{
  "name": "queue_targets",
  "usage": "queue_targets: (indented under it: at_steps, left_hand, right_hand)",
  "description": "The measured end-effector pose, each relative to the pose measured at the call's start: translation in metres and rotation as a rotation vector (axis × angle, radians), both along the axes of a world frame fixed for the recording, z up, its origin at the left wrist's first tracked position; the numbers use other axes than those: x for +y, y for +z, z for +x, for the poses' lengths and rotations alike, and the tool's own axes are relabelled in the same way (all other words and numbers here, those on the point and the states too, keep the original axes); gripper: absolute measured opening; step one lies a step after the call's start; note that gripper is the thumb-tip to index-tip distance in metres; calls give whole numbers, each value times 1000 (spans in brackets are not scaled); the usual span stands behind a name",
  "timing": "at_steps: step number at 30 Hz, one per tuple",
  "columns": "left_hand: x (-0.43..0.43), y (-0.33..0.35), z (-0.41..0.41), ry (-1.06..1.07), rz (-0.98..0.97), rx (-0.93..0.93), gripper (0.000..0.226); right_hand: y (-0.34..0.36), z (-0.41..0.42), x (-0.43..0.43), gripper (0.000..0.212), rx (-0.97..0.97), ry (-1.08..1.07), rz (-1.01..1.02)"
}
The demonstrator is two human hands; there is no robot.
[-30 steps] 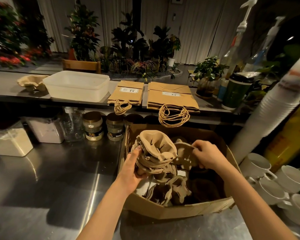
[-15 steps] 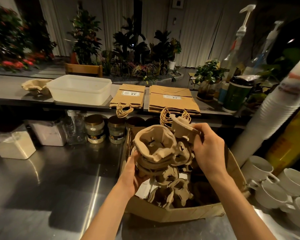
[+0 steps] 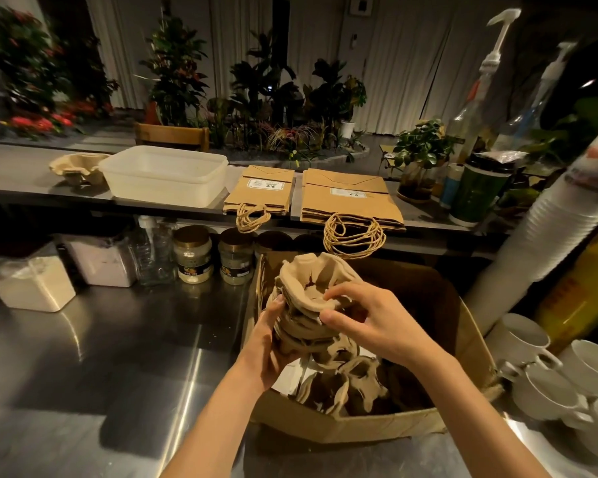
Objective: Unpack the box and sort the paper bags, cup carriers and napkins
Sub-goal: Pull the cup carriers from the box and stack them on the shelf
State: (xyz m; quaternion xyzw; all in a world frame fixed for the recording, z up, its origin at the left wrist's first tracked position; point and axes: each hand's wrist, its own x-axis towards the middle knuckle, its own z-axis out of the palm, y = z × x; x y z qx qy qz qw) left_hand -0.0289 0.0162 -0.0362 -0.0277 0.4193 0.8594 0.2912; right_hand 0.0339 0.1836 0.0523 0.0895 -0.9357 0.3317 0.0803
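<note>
- A stack of cup carriers (image 3: 308, 305) is held over the box (image 3: 359, 422): the left hand (image 3: 270, 350) is curled under its side, and the right hand (image 3: 370, 322) pinches the top rim.
- More carriers (image 3: 339, 384) are left in the box.
- Cup carriers are being sorted now. Next, the stack should probably be carried to the lone carrier (image 3: 75, 167) on the shelf (image 3: 14, 181), left of the paper bags (image 3: 349, 201).

White label on smaller paper bag stack (image 3: 260, 194): "99". Label on larger paper bag stack (image 3: 351, 201): "66", faint.

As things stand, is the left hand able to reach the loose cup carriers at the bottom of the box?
Probably not yet. The left hand is gripping the stack of cup carriers above the box, and that stack sits over the loose carriers. Nothing else blocks the open top.
</note>
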Motion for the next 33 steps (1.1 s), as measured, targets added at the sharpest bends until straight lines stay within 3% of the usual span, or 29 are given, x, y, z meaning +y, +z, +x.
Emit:
queue_targets:
  at_steps: [4,7,11,14,17,19,20,22,25,29,33]
  left_hand:
    - [0,-2,-1,-24,-28,39,62]
    - [1,-2,-1,-33,-73,70,62]
    - [1,-3,-1,-20,-78,76,63]
    - [0,-1,-3,8,-9,17,63]
    - [0,-2,-4,64,38,0,56]
    - [0,-3,-5,83,72,-6,51]
    - [0,-3,-5,83,84,-8,50]
    - [-1,-3,-5,73,92,-3,50]
    - [0,-5,-5,67,90,7,51]
    - [-1,-6,-5,63,96,15,51]
    - [0,-7,-5,62,101,19,49]
  right_hand:
    - [-2,-7,3,59,-51,16,78]
    - [-10,-11,3,52,-105,35,230]
    - [-9,-14,5,46,-183,44,242]
    - [-3,-8,13,43,-52,-3,0]
    - [-3,-5,24,25,298,-293,-303]
    - [-11,-11,35,17,325,-433,-400]
    - [-19,-15,40,15,247,-456,-370]
    - [-44,-23,43,16,-34,-415,-107]
    - [-89,-26,43,36,-378,-169,296]
    - [-133,-27,33,47,-669,97,447]
    - [-148,-31,21,35,-815,127,613]
